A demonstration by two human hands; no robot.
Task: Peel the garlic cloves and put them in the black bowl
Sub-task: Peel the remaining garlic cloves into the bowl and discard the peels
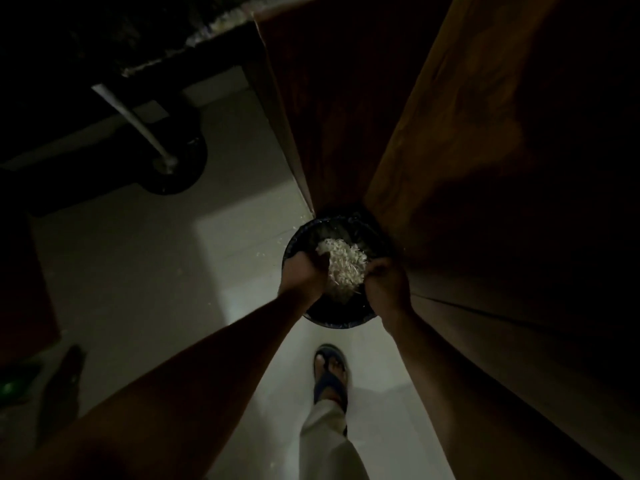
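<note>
Two hands at work over a dark bin, seen from above in very dim light. Far left: a metal bar (133,123) slanting down to a dark round base (180,161) on the pale floor (138,265). Left hand (304,271) reaching down to the near-left rim of the bin (332,322), fingers curled inward against a pale heap of skins (346,263), seemingly cupping one side. Heap bunched between both hands, above the bin's black liner, likely held there so loose garlic peel falls inside rather than on the floor; a few pale flecks (258,253) already scattered just left of the rim. Right hand (386,280) mirroring the left, fingers curled in on the heap's other side, pressing it toward the left hand. Exact pinch of either hand too dark to tell. No peeled cloves or black bowl clearly visible; judged a clean-up step, peel being dumped. Near, below the bin: a foot in a blue sandal (330,374). Right: a tall wooden cabinet (467,150) hard against the bin.
</note>
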